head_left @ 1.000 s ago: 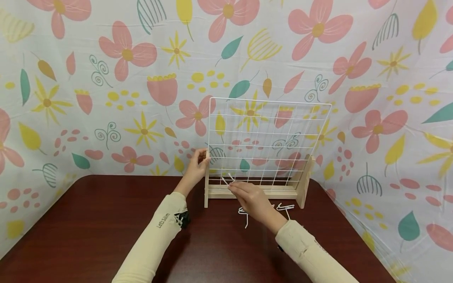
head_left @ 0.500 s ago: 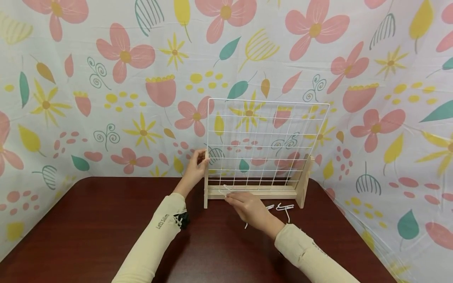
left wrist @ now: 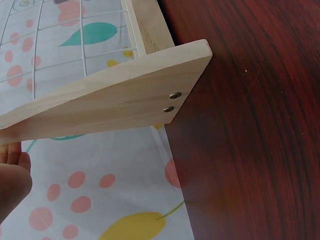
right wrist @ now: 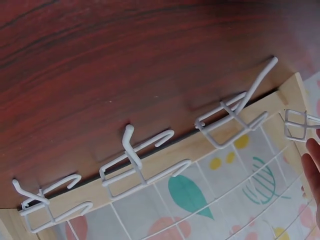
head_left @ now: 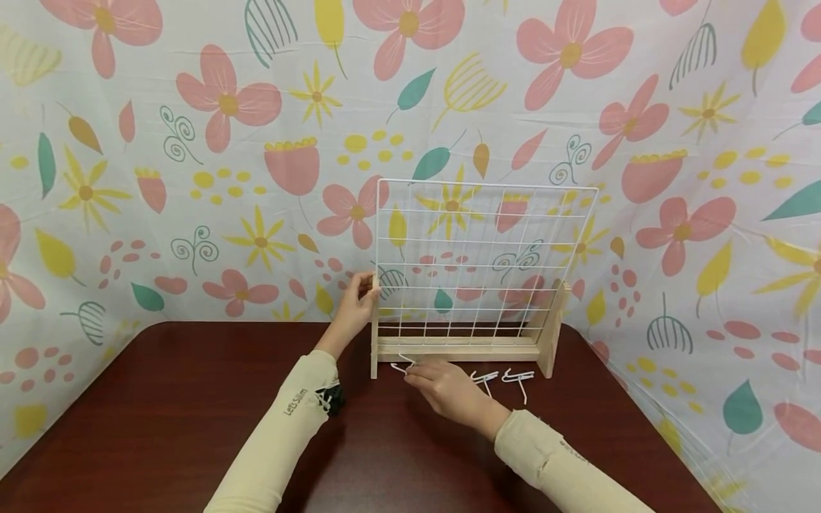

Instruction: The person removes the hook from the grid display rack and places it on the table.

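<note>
My left hand (head_left: 355, 303) grips the left wooden side board (left wrist: 125, 100) of a stand that holds an upright white wire grid panel (head_left: 487, 184). Part of that hand (left wrist: 12, 175) shows at the edge of the left wrist view. My right hand (head_left: 452, 392) pinches a white wire hook (right wrist: 296, 124) low in front of the stand's left end; its prongs point away from the fingers. Three more white hooks lie on the table before the stand: a right one (head_left: 518, 376), a middle one (head_left: 484, 377) and one (right wrist: 230, 117) that my right hand hides in the head view.
A dark red-brown wooden table (head_left: 192, 427) carries everything. The stand's wooden crossbar (head_left: 474, 352) runs along its base close behind the loose hooks. Behind the table hangs a flower-patterned cloth (head_left: 224, 178), near the back of the grid.
My right hand has come down with the hook, from before the grid's lower rows to below the crossbar. The left hand stays on the side board.
</note>
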The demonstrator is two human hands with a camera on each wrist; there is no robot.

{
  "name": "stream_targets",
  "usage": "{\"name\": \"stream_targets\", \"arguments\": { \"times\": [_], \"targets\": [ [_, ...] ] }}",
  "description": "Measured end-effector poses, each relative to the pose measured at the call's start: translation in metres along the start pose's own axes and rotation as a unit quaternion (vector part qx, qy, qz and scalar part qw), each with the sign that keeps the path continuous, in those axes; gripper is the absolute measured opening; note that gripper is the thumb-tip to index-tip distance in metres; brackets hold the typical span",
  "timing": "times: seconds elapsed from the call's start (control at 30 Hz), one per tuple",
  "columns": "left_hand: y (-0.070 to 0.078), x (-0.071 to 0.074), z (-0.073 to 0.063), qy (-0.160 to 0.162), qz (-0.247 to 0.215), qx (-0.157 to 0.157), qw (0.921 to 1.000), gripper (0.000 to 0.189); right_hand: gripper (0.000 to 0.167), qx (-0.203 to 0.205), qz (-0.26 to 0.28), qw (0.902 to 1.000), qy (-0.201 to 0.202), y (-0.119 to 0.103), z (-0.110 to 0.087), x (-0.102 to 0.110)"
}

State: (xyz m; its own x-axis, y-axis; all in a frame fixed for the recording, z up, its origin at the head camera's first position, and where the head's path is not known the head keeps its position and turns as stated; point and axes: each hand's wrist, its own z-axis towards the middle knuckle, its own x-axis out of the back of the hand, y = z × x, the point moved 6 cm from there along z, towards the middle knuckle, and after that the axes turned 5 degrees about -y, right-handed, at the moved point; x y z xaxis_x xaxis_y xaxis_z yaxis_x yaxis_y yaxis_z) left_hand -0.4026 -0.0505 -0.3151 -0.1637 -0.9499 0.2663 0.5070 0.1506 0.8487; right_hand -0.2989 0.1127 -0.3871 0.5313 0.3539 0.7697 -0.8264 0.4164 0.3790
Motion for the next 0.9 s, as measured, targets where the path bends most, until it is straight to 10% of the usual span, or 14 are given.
{"name": "stream_targets", "arguments": {
  "times": [0.23,0.9],
  "targets": [
    [-0.037,0.000,0.015,0.012,-0.006,-0.001,0.9999,0.040,0.017,0.014,-0.021,0.9983,-0.052,-0.004,-0.004,-0.009],
    [-0.036,-0.001,0.014,0.009,-0.002,0.002,1.0000,0.039,0.016,0.031,-0.045,0.9905,-0.126,-0.006,-0.004,-0.027]
  ]
}}
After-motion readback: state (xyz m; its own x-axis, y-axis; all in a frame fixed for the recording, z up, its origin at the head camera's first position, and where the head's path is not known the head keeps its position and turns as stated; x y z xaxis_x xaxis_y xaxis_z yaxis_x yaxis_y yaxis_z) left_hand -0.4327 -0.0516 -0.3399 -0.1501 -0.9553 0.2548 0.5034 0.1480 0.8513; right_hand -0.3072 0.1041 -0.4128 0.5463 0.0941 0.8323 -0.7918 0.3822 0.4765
